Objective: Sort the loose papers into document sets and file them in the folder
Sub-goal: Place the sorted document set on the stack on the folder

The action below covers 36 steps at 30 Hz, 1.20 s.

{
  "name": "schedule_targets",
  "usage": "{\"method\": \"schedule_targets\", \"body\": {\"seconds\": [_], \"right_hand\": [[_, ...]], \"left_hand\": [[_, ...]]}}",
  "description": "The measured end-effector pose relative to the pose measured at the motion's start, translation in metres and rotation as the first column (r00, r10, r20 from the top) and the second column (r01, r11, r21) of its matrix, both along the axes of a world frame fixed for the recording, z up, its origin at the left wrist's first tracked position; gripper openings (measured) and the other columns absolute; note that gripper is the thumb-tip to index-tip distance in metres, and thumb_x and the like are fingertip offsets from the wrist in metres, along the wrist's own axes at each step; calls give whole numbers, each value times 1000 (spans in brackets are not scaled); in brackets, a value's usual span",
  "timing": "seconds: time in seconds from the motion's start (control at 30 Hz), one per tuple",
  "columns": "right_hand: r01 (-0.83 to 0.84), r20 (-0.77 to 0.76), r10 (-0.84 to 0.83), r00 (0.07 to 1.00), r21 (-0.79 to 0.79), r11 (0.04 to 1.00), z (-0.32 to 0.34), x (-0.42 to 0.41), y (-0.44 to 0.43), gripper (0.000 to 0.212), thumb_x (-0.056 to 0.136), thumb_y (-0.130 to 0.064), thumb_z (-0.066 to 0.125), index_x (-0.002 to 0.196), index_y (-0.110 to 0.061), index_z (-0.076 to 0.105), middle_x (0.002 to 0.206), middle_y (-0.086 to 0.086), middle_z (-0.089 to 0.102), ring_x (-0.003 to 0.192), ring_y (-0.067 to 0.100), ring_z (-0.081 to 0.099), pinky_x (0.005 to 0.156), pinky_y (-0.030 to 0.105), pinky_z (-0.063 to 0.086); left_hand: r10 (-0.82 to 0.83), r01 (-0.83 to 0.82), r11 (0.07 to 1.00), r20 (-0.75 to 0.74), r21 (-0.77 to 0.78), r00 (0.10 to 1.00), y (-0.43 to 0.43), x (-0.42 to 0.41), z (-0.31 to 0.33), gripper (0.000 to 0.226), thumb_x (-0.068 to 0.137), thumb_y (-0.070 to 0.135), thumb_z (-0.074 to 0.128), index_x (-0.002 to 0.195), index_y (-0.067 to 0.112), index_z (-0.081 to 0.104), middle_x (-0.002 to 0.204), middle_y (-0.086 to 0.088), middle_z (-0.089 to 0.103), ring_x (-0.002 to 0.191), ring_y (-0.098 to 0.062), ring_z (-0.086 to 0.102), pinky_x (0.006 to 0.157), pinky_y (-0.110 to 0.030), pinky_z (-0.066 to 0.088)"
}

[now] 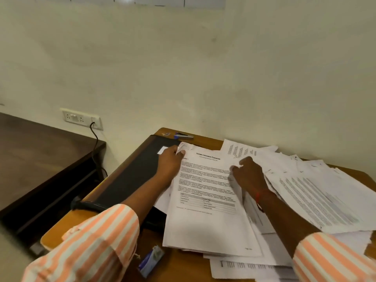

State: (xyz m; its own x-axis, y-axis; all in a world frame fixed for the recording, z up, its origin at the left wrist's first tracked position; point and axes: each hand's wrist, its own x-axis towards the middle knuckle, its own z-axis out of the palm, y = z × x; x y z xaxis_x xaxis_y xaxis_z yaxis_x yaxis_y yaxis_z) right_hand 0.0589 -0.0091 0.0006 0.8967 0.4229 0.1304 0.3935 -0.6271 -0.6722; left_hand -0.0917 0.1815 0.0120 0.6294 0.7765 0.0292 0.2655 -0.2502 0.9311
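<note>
Head view, left to right. One dark side table (40, 159) stands at far left, below one wall socket (81, 119) from which one black cable (94, 143) hangs. One wooden bench (183, 267) carries everything else. One black folder (132, 174) lies closed and flat along the bench's left edge, its long axis running from the near left corner toward the far wall. On the near bench edge lies one small blue-and-white packet (151, 259).

The left hand (169, 159), in an orange-and-white striped sleeve, reaches across the folder; its fingers are curled and pinch the crumpled far-left corner of the top sheet (205, 190). Behind it, by the wall, lies one blue-and-silver stapler (184, 136).

The top sheet is a printed page with a bold heading and a small table. It lies in the middle of the bench, partly overlapping the folder's right edge, on a stack of further sheets too many to count. Its long axis points away from the person, heading at the far end.

The right hand (249, 176) is knuckles-up, its fingers curled tight on the right edge of the top sheet, gripping the paper there; one red thread (258, 197) circles the wrist.

To the right spreads one loose heap of papers (325, 196), fanned at differing angles, reaching the picture's right edge
</note>
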Motion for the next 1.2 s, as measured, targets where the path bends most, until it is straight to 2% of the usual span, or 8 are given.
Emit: {"method": "schedule_targets", "body": {"seconds": [0.23, 0.37, 0.5, 0.63, 0.73, 0.9, 1.03, 1.2], "right_hand": [[-136, 489, 333, 806, -395, 909, 10, 43, 95, 25, 88, -20, 52, 109, -6, 53, 101, 14, 58, 92, 36, 61, 78, 46, 52], [-291, 383, 423, 821, -357, 888, 11, 60, 161, 24, 94, -21, 55, 114, -8, 56, 107, 14, 59, 96, 35, 59, 83, 42, 50], [-380, 284, 529, 800, -443, 812, 5, 82, 223, 34, 99, -25, 54, 129, -9, 55, 125, 16, 57, 116, 33, 54, 95, 39, 44], [-414, 181, 576, 797, -532, 739, -17, 98, 269, 38, 100, -18, 52, 136, -7, 50, 134, 19, 55, 121, 35, 53, 99, 39, 43], [-414, 147, 566, 811, -540, 733, -23, 105, 288, 38, 100, -21, 54, 135, -6, 50, 134, 21, 55, 120, 37, 53, 98, 38, 43], [-396, 187, 573, 798, -554, 732, -20, 106, 286, 32, 102, -20, 54, 129, -4, 54, 129, 22, 51, 110, 37, 56, 93, 37, 43], [-458, 263, 623, 736, -485, 745, 13, 101, 255, 25, 103, -18, 49, 124, -4, 52, 122, 20, 50, 95, 35, 56, 85, 39, 45], [-546, 145, 781, 607, -638, 543, 65, 75, 197, 24, 104, -20, 50, 126, -11, 49, 114, 12, 61, 92, 28, 55, 82, 39, 46]], "left_hand": [[52, -52, 997, 2, 52, 999, -2, 2, -22, 9, 103, 28, 58, 99, 21, 62, 99, 2, 69, 89, -15, 69, 75, -32, 60], [82, -81, 995, -17, 51, 997, 5, 6, -32, 24, 103, 30, 58, 120, 14, 66, 113, -3, 70, 93, -12, 67, 67, -20, 48], [90, -87, 994, -36, 64, 995, 5, 9, -34, 39, 104, 28, 57, 140, 15, 57, 133, 1, 63, 111, -15, 63, 84, -21, 44], [75, -71, 995, -52, 73, 996, 12, 14, -47, 6, 103, 32, 56, 105, 32, 61, 104, 14, 65, 81, -3, 61, 64, -15, 43], [59, -53, 995, -69, 86, 996, 15, 15, -53, 15, 104, 33, 55, 89, 35, 51, 85, 18, 58, 75, -3, 62, 58, -13, 41], [41, -37, 996, -53, 76, 998, 16, 14, -51, 14, 104, 35, 54, 94, 27, 60, 89, 13, 64, 74, -6, 66, 57, -13, 44], [54, -54, 998, 4, 26, 999, 18, 13, -49, 32, 103, 35, 57, 129, 18, 63, 119, 1, 69, 102, -17, 69, 80, -28, 59], [65, -64, 998, 50, -25, 997, 15, 11, -43, 30, 102, 32, 58, 127, 15, 64, 122, -1, 69, 108, -18, 68, 83, -33, 60]]}}
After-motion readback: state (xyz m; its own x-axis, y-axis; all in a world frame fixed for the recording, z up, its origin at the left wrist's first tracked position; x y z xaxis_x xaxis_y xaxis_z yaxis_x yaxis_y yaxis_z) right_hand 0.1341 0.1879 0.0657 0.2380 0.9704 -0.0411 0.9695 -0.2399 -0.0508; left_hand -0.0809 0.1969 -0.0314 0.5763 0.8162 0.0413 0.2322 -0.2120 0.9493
